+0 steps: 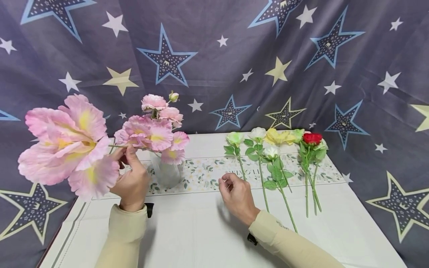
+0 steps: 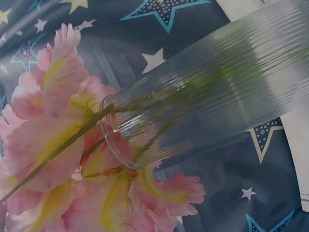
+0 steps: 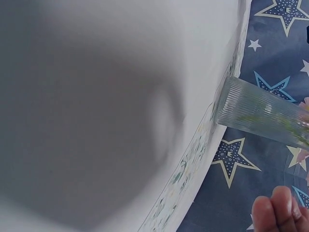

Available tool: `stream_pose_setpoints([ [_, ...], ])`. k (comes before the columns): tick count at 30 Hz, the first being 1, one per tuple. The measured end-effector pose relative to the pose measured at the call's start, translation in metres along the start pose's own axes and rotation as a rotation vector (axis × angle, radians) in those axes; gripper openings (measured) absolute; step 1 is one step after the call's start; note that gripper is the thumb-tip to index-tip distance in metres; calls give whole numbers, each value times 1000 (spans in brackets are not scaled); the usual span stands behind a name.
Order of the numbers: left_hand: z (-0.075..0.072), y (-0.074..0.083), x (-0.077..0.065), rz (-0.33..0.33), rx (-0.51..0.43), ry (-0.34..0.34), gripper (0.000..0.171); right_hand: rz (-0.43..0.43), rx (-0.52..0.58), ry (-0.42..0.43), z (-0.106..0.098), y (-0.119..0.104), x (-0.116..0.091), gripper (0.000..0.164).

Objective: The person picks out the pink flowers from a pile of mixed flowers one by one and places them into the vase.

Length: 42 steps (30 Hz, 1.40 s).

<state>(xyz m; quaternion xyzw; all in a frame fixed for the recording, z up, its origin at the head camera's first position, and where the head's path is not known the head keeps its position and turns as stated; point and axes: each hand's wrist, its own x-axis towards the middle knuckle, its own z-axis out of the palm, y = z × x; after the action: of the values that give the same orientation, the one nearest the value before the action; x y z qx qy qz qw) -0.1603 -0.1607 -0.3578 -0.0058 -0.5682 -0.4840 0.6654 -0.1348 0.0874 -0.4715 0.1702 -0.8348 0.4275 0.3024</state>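
On the left, my left hand [image 1: 132,182] pinches the thin green stem of a large pink artificial flower with yellow centres [image 1: 67,145]. That stem [image 2: 60,147] reaches the rim of a ribbed clear glass vase [image 2: 217,92] in the left wrist view; I cannot tell whether its tip is inside. Several pink flowers [image 1: 152,132] stand in the vase, their stems showing blurred through the glass. Above the table's middle, my right hand [image 1: 238,195] hangs with loosely curled fingers, holding nothing. Its fingertips [image 3: 265,212] appear at the lower right in the right wrist view, apart from the vase.
Several artificial roses lie to the right: a pale green one [image 1: 235,138], white ones [image 1: 270,152], a yellow flower [image 1: 279,137] and a red rose [image 1: 312,139]. A floral runner [image 1: 204,171] crosses the white-covered table [image 1: 187,227]. A star-patterned curtain [image 1: 201,48] hangs behind.
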Motion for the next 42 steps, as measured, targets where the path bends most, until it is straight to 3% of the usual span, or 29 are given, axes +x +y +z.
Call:
stream_pose_setpoints([
  [5, 1, 5, 5, 19, -31, -2, 15, 1, 1, 0, -1, 1, 0, 7],
  [15, 3, -1, 9, 28, -69, 41, 5, -12, -22, 17, 0, 5, 1, 4],
  [18, 3, 1, 9, 18, -77, 18, 8, -8, -26, 19, 0, 5, 1, 4],
  [36, -1, -4, 5, -19, -14, 54, 10, -7, -14, 10, -1, 7, 3, 4],
  [38, -2, -5, 4, 8, 17, 19, 12, -9, -18, 14, 0, 7, 4, 4],
  [39, -2, -6, 3, 55, 79, 1, 14, -11, -19, 14, 0, 7, 4, 4],
  [42, -4, -12, -3, 283, 333, -73, 18, -14, -14, 13, 0, 6, 4, 4],
])
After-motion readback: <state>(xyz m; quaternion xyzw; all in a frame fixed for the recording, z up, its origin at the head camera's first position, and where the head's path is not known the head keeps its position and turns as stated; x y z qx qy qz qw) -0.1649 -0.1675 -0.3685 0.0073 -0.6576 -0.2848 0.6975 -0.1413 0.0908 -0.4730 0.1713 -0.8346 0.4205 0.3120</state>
